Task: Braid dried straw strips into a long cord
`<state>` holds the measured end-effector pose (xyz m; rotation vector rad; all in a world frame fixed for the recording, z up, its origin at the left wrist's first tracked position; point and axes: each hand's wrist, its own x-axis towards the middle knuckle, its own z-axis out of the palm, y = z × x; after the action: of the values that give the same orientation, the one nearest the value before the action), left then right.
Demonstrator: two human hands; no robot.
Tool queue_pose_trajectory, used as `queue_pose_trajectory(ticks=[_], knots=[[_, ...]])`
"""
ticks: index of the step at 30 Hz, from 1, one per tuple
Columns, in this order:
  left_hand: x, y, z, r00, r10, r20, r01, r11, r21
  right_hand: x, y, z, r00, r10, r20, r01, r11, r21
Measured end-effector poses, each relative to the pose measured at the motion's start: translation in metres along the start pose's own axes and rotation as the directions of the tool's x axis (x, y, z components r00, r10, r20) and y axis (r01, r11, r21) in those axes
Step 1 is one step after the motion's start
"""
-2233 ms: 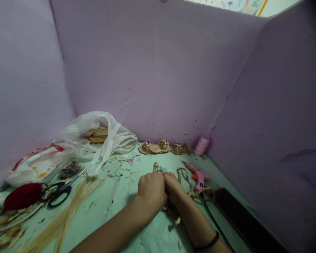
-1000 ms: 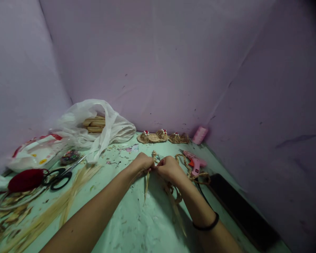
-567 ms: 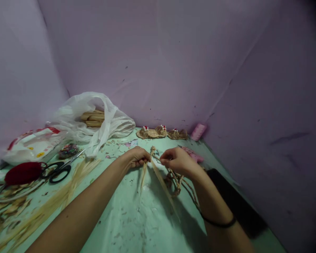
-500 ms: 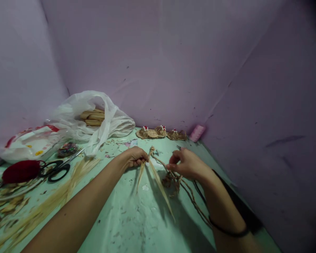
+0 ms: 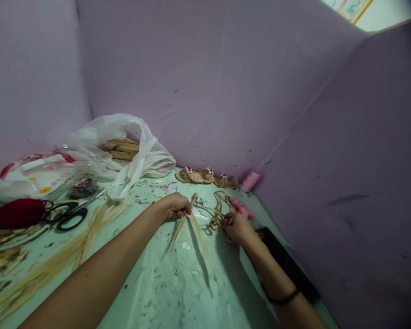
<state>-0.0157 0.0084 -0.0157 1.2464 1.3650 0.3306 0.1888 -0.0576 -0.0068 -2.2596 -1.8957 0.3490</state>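
My left hand [image 5: 178, 205] is closed in a pinch around pale straw-coloured fibre strands [image 5: 200, 237], whose loose ends hang down toward me. From that pinch a braided fibre cord [image 5: 205, 208] runs up over a small knotted end and off to the right, where it gathers in loops. My right hand [image 5: 238, 228] has its fingers closed on these loops, low over the table; its fingertips are partly hidden. Just beyond the right hand lies a pink and red object [image 5: 243, 208], its kind unclear.
Small woven slippers with beads [image 5: 195, 176] and a pink thread spool [image 5: 250, 181] stand along the wall. Leftward are a plastic bag [image 5: 150, 157], black-handled scissors [image 5: 71, 219], dark red yarn [image 5: 18, 214] and loose fibres [image 5: 55, 265]. A black flat object [image 5: 287, 262] lies right.
My right hand has come down with the cord; its trailing lengths now lie in loops beside the hand. The left hand keeps its pinch. The view has shifted slightly, showing the pink and red object.
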Motion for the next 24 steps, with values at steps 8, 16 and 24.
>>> queue_pose_trajectory(ticks=[8,16,24], knots=[[-0.001,0.001,0.000,0.998,-0.064,0.022,0.064,0.998,0.001,0.048,-0.025,-0.010,0.979,-0.010,-0.205,-0.027,0.984,-0.175],[0.000,0.000,-0.002,0.997,-0.050,0.060,0.051,0.999,-0.016,-0.011,-0.073,-0.051,0.999,-0.043,-0.011,0.040,0.985,-0.170],[-0.002,0.001,0.000,0.998,-0.001,0.058,0.003,0.999,-0.034,-0.022,-0.082,-0.039,0.909,-0.120,-0.399,0.263,0.909,0.325]])
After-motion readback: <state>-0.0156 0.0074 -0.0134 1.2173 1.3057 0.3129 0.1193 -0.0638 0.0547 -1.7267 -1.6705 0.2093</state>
